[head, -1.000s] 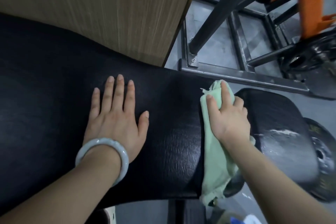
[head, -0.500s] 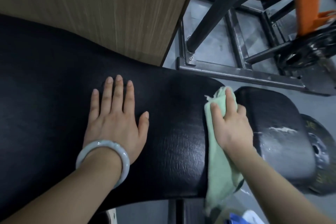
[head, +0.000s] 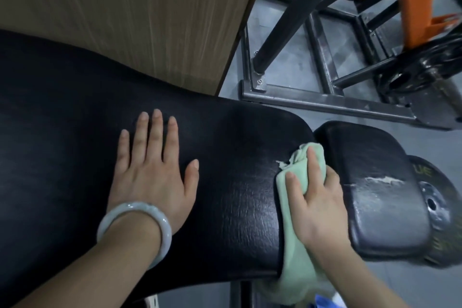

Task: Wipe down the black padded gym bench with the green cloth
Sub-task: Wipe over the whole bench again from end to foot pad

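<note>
The black padded bench runs across the view from the left to the middle. A smaller black seat pad with a white scuff lies just right of it, across a narrow gap. My left hand, with a pale bangle on the wrist, rests flat on the bench with fingers spread. My right hand grips the bunched green cloth at the bench's right end, over the gap. The cloth's tail hangs down past the near edge.
A wooden panel stands behind the bench. A grey steel frame and a black slanted post sit on the grey floor at the back right, beside orange uprights. A black weight plate lies under the seat pad.
My right hand has drawn the cloth toward me along the gap at the bench's end. My left hand stays flat in the same place.
</note>
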